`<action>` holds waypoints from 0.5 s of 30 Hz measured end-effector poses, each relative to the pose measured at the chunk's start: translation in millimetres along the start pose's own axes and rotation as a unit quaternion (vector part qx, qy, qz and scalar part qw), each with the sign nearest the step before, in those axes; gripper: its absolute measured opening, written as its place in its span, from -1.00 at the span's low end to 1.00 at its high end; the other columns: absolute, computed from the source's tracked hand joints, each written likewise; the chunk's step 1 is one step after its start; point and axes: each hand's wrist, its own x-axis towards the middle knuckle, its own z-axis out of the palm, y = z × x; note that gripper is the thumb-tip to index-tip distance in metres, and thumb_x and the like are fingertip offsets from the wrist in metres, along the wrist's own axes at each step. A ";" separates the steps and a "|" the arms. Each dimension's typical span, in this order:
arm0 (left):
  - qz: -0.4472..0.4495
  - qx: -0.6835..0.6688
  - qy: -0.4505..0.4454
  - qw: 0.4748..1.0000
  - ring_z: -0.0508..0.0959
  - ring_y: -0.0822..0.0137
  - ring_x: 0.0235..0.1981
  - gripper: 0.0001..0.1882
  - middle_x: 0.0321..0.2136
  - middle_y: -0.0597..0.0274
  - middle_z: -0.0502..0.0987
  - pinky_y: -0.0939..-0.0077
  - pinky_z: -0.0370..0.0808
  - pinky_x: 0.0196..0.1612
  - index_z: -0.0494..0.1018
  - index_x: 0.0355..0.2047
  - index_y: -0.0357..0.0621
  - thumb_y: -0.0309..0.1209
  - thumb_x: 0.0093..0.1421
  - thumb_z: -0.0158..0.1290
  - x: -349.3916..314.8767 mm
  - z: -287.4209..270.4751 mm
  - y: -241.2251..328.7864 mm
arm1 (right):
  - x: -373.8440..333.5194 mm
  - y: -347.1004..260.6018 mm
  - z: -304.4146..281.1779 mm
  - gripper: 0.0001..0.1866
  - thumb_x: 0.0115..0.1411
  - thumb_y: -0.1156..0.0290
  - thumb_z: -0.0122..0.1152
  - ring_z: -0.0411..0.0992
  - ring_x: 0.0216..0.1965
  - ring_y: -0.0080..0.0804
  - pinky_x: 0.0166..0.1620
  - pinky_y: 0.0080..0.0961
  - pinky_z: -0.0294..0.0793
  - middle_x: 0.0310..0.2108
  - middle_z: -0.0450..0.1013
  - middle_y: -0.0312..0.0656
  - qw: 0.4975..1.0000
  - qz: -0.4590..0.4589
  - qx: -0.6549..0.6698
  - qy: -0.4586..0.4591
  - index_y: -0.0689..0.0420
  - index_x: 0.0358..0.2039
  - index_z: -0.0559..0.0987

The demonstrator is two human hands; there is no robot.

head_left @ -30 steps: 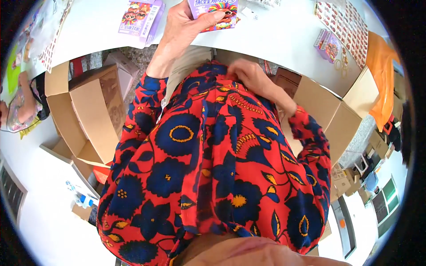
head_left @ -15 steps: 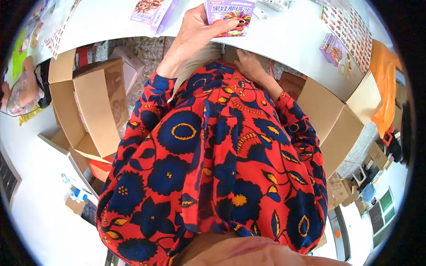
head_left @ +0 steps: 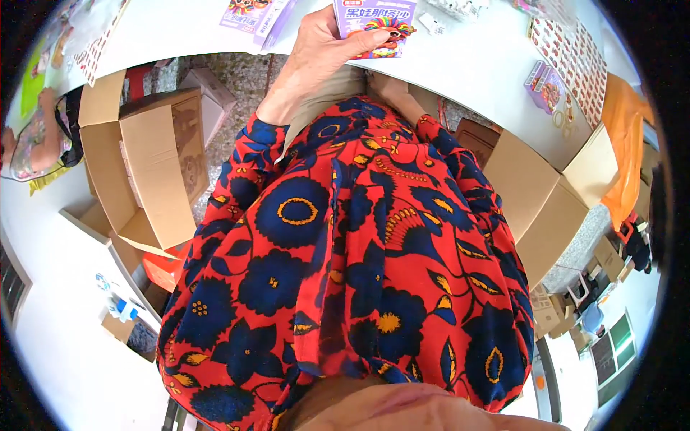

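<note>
My left hand (head_left: 323, 57) grips a small purple printed box (head_left: 363, 16) at the near edge of the white table (head_left: 460, 61). Its thumb lies across the front of the box, over a rainbow-haired cartoon figure. Below the table edge, close to my lap, is my right hand (head_left: 392, 90); its fingers are hidden, so what it holds, if anything, does not show. Left of the gripped box, more purple boxes (head_left: 259, 20) of the same look lie together on the table.
Farther right stand a purple box (head_left: 544, 87), tan rings (head_left: 564, 118) and a sticker sheet (head_left: 571, 61). Open cardboard cartons flank me, one at left (head_left: 154, 165) and one at right (head_left: 532, 201). An orange cloth (head_left: 624, 136) hangs at right. Another person's arm (head_left: 47, 136) shows at far left.
My right hand has drawn in toward my lap, and its fingers have gone further out of sight. My left hand keeps hold of the purple box. The view has shifted slightly.
</note>
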 end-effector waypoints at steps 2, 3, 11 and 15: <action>0.001 0.005 -0.007 1.000 0.55 0.37 -0.26 -0.72 -0.23 0.14 0.52 0.49 0.55 -0.16 0.39 -0.13 -0.36 -0.54 0.15 0.08 2.5 -1.1 -2.2 | 2.0 -0.4 -2.4 -0.63 0.08 0.19 0.08 0.44 -0.22 -0.01 -0.12 -0.17 0.42 -0.20 0.47 -0.05 0.999 0.035 0.027 -0.004 0.09 -0.14 0.50; 0.003 0.004 -0.005 1.000 0.55 0.37 -0.26 -0.72 -0.23 0.14 0.52 0.49 0.55 -0.16 0.39 -0.13 -0.36 -0.54 0.15 0.08 2.9 -3.2 -3.3 | 3.7 -1.8 -12.0 -0.63 0.08 0.19 0.08 0.44 -0.22 -0.01 -0.12 -0.17 0.42 -0.20 0.47 -0.05 0.999 0.033 0.026 -0.003 0.09 -0.14 0.50; 0.094 0.198 0.019 0.975 0.52 0.54 -0.36 -0.68 -0.37 0.27 0.58 0.62 0.46 -0.24 0.48 -0.22 -0.30 -0.39 0.05 0.22 -4.8 -17.8 -17.1 | -57.4 -8.5 -123.3 -0.83 -0.01 0.37 0.24 0.45 -0.13 -0.19 -0.11 -0.36 0.44 -0.10 0.45 -0.13 0.949 0.008 0.291 -0.123 0.17 -0.43 0.51; 0.098 0.262 0.020 0.960 0.52 0.54 -0.37 -0.68 -0.39 0.24 0.59 0.60 0.45 -0.26 0.50 -0.26 -0.29 -0.36 0.02 0.24 -7.2 -14.3 -30.7 | -67.3 -37.3 -237.4 -0.90 -0.02 0.58 0.24 0.45 -0.24 -0.46 -0.15 -0.55 0.40 -0.22 0.50 -0.22 0.924 -0.016 0.378 -0.062 0.24 -0.47 0.48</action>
